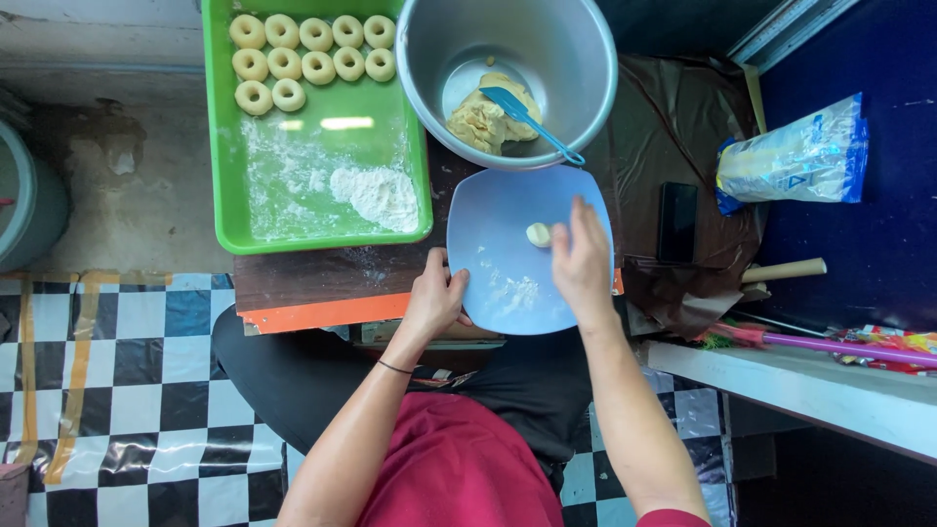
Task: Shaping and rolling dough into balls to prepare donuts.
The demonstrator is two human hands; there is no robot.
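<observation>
Dough ball (538,234) sat on the blue plate (508,293), upper middle, toward the far rim. Right hand (582,262) was the nearer one: ball lay just left of its fingertips, at the fingers' far end, touching or nearly so — contact couldn't be confirmed. Fingers were extended and close together, palm down over the plate's right half, not pinching anything that showed. Ball was roundish, no clear long axis.

Left hand (435,298) gripped the plate's left rim, fingers curled over the edge, thumb side under; ball was well apart from it, up and to the right.

Plate overhung the counter (293,283) edge, above the person's lap. Loose flour dusted the plate's centre, below the ball.

Beyond the plate: metal bowl (508,78) with a lump of dough and a blue spatula (527,117), handle pointing toward the plate's far rim. Left of that, green tray (317,127) with ring-shaped dough pieces in rows at the far end and a flour pile (379,193) near its right corner.
</observation>
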